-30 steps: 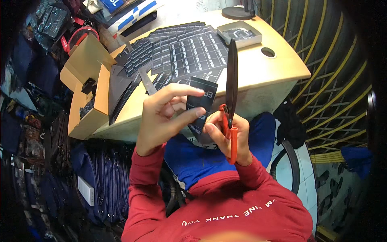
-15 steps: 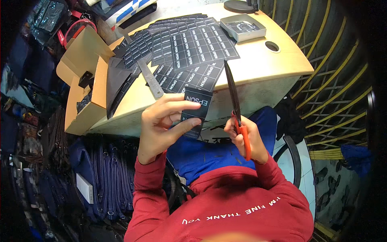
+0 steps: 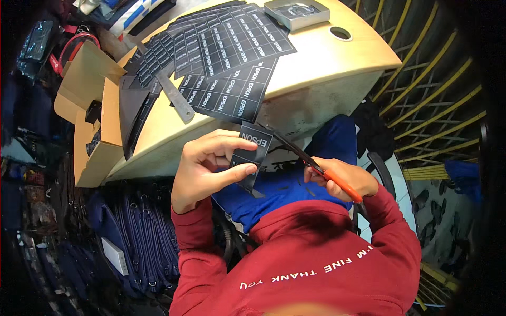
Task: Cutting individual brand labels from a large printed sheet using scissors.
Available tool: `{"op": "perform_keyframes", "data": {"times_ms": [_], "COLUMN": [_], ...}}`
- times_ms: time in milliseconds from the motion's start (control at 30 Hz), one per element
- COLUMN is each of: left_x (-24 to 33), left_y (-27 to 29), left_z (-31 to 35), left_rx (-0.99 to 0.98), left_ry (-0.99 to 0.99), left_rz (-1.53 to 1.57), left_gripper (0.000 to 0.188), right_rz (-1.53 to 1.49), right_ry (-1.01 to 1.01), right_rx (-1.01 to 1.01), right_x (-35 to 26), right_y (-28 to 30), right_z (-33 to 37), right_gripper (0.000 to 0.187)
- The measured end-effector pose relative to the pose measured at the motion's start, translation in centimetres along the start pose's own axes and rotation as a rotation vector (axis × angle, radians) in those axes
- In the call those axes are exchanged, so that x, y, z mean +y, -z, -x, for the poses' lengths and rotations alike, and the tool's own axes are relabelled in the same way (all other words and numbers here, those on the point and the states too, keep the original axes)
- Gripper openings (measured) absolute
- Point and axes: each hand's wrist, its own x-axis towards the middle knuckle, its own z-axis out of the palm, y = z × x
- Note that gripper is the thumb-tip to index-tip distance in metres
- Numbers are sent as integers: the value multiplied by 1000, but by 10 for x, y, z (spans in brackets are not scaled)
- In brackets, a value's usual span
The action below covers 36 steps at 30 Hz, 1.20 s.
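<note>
My left hand [image 3: 208,166] pinches a small black strip [image 3: 253,138] with white lettering between thumb and fingers, just off the table's near edge. A thin, crooked sliver hangs from the strip's lower end. In my right hand [image 3: 354,176] is a pair of scissors [image 3: 295,149] with orange-red handles and dark blades. The blades slant up and left, their tips close to the strip's upper right corner; whether they touch it I cannot tell. Several large black sheets [image 3: 247,45] with printed grids lie fanned on the table, a metal ruler [image 3: 174,97] across them.
The wooden table [image 3: 363,55] has a round hole [image 3: 340,33] and a grey shallow box [image 3: 300,15]. At its left stands an open cardboard box [image 3: 108,147]. Dark blue bags [image 3: 147,231] are stacked at lower left. A folding metal gate [image 3: 421,100] runs along the right.
The scissors have tilted from nearly upright to slanting left, bringing their tips to the strip. The strip's lower end now shows a dangling sliver. My view has shifted, so the table sits further left.
</note>
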Motion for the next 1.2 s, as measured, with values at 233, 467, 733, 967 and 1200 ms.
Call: {"op": "perform_keyframes", "data": {"times_ms": [233, 467, 733, 967, 1200], "left_x": [-5, 0, -3, -5, 4], "left_y": [0, 0, -1, 0, -5], "left_z": [3, 4, 3, 2, 3], "left_rx": [-134, -139, -187, -197, -131], "left_ry": [30, 125, 54, 29, 168], "left_rz": [110, 121, 122, 71, 116], "left_gripper": [34, 38, 36, 36, 38], "right_rz": [-87, -39, -49, -90, -69], "right_ry": [-207, -89, -66, -71, -39], "right_rx": [-64, -71, -91, -110, -116], "right_x": [-6, -2, -3, 1, -7], "right_y": [1, 1, 2, 1, 2], "right_z": [-2, -4, -2, -4, -2], "right_gripper": [31, 22, 26, 38, 27]}}
